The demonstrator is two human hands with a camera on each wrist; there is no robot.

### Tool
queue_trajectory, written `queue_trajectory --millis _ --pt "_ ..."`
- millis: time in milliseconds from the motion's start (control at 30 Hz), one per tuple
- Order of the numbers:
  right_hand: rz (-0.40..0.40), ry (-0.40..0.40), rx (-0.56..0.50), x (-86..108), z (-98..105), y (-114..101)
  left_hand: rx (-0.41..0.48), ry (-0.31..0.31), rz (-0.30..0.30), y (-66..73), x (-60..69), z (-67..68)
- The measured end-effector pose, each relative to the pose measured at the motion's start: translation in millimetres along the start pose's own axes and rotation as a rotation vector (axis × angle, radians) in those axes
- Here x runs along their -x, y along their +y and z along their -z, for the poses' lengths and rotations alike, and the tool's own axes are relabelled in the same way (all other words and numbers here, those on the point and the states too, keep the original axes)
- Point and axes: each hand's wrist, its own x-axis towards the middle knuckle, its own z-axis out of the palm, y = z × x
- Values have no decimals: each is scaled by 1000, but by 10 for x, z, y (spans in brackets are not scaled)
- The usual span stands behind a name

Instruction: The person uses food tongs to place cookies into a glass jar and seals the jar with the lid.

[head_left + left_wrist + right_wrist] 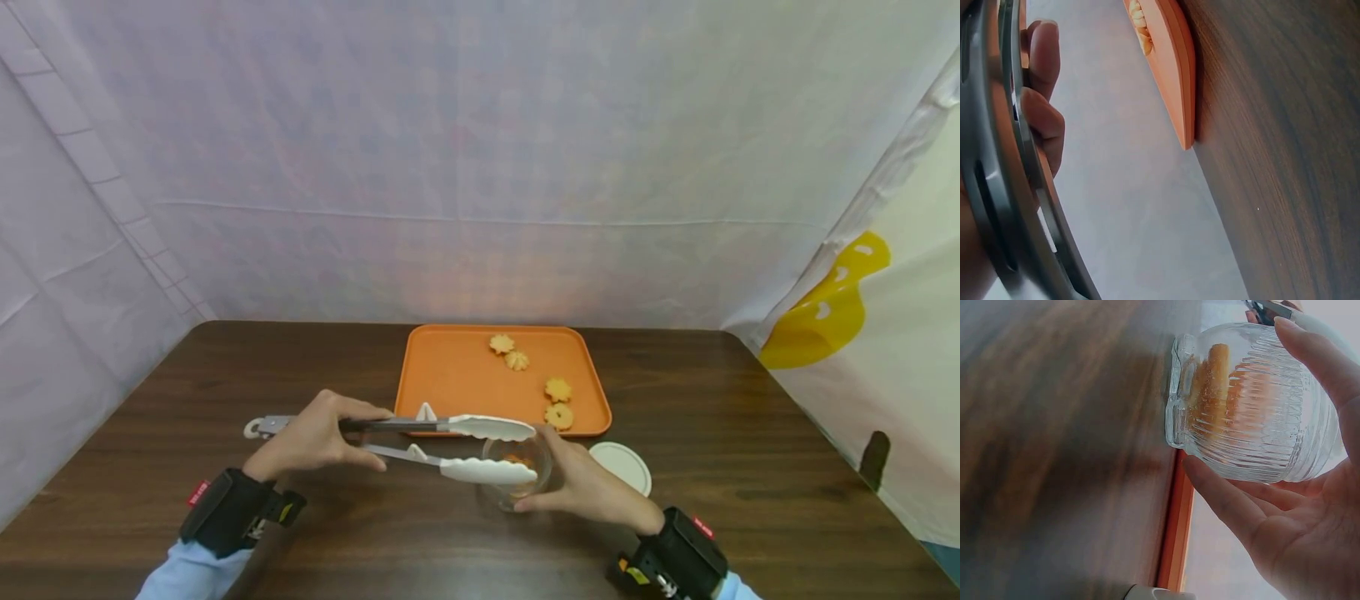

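My left hand (pixel 318 437) grips a pair of metal tongs (pixel 997 156) with white scalloped tips, its thumb and fingers around the two arms. The arms are spread apart, and the tips (pixel 487 472) lie above the mouth of a ribbed glass jar with nothing visible between them. Fingers and thumb of my right hand (pixel 581 479) are curled round that glass jar (pixel 1266 419), which stands on the table. Golden-brown cookies (pixel 1213 381) show through the glass. From the head view the tongs cover part of the jar.
Behind the jar lies an orange tray (pixel 450 375) bearing several flower-shaped cookies (pixel 558 389), two near its back edge and others at its right. A round white lid (pixel 621 468) rests on the dark wooden table (pixel 712 417), right of the jar. White cloth (pixel 450 167) hangs behind.
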Motion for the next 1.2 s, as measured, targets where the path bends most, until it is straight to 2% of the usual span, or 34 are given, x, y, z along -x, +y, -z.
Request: queue_trajectory --millis 333,467,633,833,1000,1200 --pt "53 37 17 -4 -15 10 -7 -27 38 -3 6 16" --pt "40 28 15 5 -11 16 -9 -17 42 5 3 17" --pt "-56 -25 -48 12 15 17 -20 26 58 13 -3 15" --pt "-52 -10 -4 8 37 21 -31 112 59 6 -8 -2" --pt "-57 -4 -11 26 42 17 -44 175 132 -28 -36 -13" --pt "-60 -3 -19 41 41 18 -86 213 207 -66 -110 -36"
